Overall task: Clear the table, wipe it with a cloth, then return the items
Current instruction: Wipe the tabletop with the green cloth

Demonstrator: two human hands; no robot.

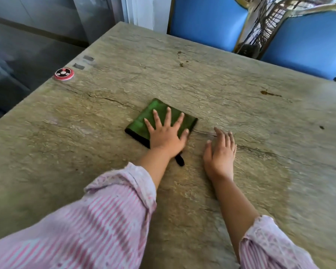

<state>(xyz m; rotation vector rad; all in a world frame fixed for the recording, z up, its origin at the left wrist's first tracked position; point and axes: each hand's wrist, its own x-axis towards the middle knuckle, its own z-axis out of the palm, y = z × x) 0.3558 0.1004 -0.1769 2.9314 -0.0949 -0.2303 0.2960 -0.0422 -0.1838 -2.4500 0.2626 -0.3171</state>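
A folded green cloth [142, 123] is pressed flat at the middle of the bench [241, 191] under the spread, open left grip [166, 135]. The open right grip [220, 150] is rested just beside it, and a brown stain [268, 92] is seen toward the right edge.

Single head cam, wide-angle, looking forward and down. Close over the table [241, 117]; chairs [208, 22] at the far edge.

Folded green cloth [157, 117] flat on table [241, 113]
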